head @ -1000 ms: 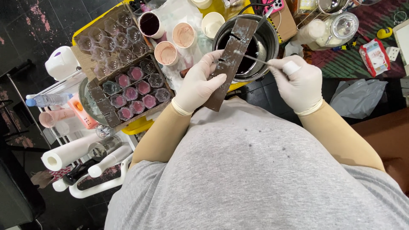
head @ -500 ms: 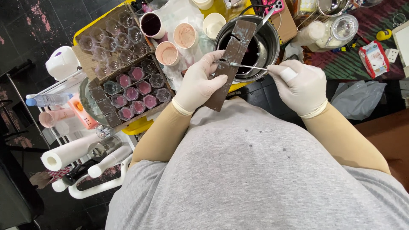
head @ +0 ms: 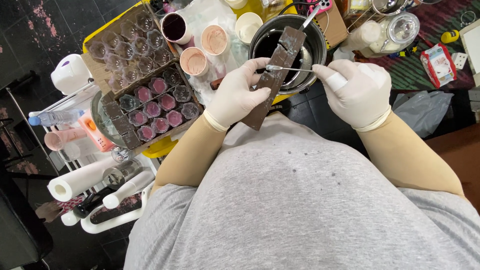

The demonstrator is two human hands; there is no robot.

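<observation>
My left hand (head: 235, 95), in a pale glove, grips a long brown chocolate-coated mould strip (head: 274, 75) that leans over a metal pot of dark chocolate (head: 312, 47). My right hand (head: 357, 92), gloved too, pinches a thin metal tool (head: 290, 68) with a white handle; its tip rests on the strip's upper half. A spoon handle (head: 309, 17) sticks out of the pot.
A clear mould tray (head: 155, 107) with pink-filled cavities and an empty one (head: 127, 45) lie to the left. Paper cups (head: 195, 60) of pink and dark mix stand behind it. A glass jar (head: 397, 30), paper rolls (head: 80, 180) and a water bottle (head: 47, 119) surround the work spot.
The right hand has shifted right and slightly up, and the tool's tip has moved up along the strip. The left hand and strip stayed nearly still.
</observation>
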